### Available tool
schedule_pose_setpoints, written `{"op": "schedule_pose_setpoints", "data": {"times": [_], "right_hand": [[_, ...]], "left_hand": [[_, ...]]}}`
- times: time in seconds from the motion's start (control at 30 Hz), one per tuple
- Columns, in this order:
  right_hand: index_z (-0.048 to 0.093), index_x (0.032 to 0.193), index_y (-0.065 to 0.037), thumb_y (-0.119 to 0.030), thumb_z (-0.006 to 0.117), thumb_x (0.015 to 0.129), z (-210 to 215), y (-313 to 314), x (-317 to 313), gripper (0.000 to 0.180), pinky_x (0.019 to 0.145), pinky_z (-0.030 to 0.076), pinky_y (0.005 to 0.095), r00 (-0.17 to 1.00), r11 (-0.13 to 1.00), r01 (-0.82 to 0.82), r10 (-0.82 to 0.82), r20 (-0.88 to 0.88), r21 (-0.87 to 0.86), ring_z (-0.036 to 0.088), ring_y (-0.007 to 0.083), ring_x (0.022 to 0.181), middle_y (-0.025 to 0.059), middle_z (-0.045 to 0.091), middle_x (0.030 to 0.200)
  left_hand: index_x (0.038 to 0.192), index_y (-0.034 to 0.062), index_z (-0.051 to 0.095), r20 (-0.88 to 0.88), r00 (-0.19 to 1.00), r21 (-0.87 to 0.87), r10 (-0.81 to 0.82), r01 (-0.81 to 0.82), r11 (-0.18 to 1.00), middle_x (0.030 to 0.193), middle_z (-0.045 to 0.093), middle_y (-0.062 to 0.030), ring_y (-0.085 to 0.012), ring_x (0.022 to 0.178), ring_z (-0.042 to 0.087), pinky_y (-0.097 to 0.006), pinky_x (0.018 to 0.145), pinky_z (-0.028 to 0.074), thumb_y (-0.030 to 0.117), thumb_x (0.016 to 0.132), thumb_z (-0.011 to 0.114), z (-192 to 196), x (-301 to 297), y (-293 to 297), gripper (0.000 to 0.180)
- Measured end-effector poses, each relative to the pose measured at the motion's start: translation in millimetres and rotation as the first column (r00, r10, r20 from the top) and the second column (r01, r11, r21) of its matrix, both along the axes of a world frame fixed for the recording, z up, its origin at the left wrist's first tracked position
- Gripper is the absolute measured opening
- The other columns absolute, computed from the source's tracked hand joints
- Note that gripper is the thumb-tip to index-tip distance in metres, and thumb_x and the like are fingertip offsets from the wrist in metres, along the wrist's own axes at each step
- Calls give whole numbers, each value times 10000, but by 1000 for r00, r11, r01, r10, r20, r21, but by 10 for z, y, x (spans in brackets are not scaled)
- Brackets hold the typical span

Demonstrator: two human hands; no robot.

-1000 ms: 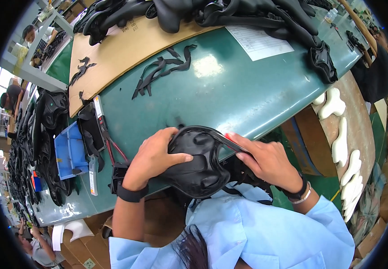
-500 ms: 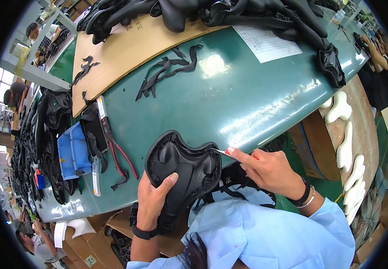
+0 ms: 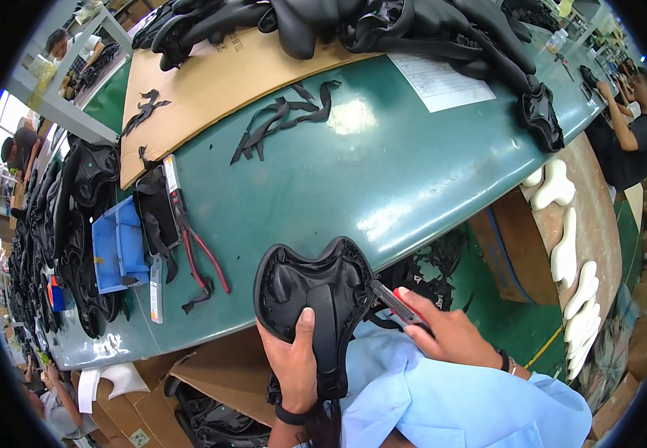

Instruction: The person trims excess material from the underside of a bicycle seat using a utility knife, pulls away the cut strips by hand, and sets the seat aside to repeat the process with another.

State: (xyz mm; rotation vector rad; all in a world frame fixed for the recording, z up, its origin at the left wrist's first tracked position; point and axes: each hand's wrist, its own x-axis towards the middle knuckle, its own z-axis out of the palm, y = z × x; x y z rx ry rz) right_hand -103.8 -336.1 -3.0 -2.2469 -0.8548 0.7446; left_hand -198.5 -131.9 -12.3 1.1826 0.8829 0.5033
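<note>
**While the blade sits at the rim: slip and cut hazards**

Where things lie, left to right:

- Blue tray (image 3: 118,243): on the green tabletop (image 3: 383,164), well left of the work, black parts beside it.
- Red-handled pliers (image 3: 202,257): flat on the tabletop, clear of both hands.
- Left hand (image 3: 293,366): grip closed round the narrow lower end of the black moulded saddle piece (image 3: 320,287), thumb pressed up its middle. The piece is held upright over the near edge of the tabletop, hollow side toward the camera.
- Right hand (image 3: 450,336): fingers wrapped on a red-and-grey utility knife (image 3: 394,302), its tip touching the piece's right rim.
- Black trimmings (image 3: 282,116): scattered farther back.

Risks, as judged:

- The knife points toward the left hand; a skid off the smooth rim could reach the thumb.
- The piece is braced by one hand only, so it may twist under pressure and the cut gouge the rim.
- The shirt front lies close below the blade.
</note>
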Motion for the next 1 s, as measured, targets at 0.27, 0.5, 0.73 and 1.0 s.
{"op": "schedule_pose_setpoints", "data": {"times": [0.27, 0.5, 0.73, 1.0], "right_hand": [[380, 1411, -10, -66, 670, 858, -203, 737, 685, 627, 862, 521, 390, 995, 877, -74, 35, 90, 475, 628, 422, 1022, 217, 617, 1195], [470, 1323, -28, -106, 678, 848, 18, 1122, 738, 524, 839, 483, 338, 976, 851, 42, 77, -202, 524, 638, 240, 916, 147, 637, 962], [528, 1239, -22, -74, 698, 798, 95, 1403, 1431, 476, 795, 460, 285, 981, 900, 41, 47, -190, 434, 544, 120, 844, 52, 599, 906], [502, 1339, -55, -156, 658, 888, 233, 1202, 1366, 488, 877, 482, 364, 988, 931, -127, 89, 124, 342, 627, 306, 1059, 160, 611, 1211]], "left_hand": [[1337, -33, 431, -47, 988, 101, -144, 148, 984, 1278, 535, -129, -192, 1133, 528, -328, 1011, 400, 145, 905, 677, -24, -72, 187, 528], [1299, 7, 495, 221, 936, -340, 276, -191, 921, 1229, 612, -103, -209, 1099, 603, -330, 926, 497, 311, 1008, 535, -239, 198, 46, 423], [669, -7, 627, -353, 802, 629, -482, 584, 513, 594, 566, -108, -221, 489, 544, -351, 489, 427, 217, 842, 739, 337, 367, 315, 304], [840, -1, 555, -281, 869, 772, -407, 457, 443, 789, 538, -137, -345, 764, 526, -443, 660, 416, 194, 882, 619, -184, 1206, 759, 209]]}}
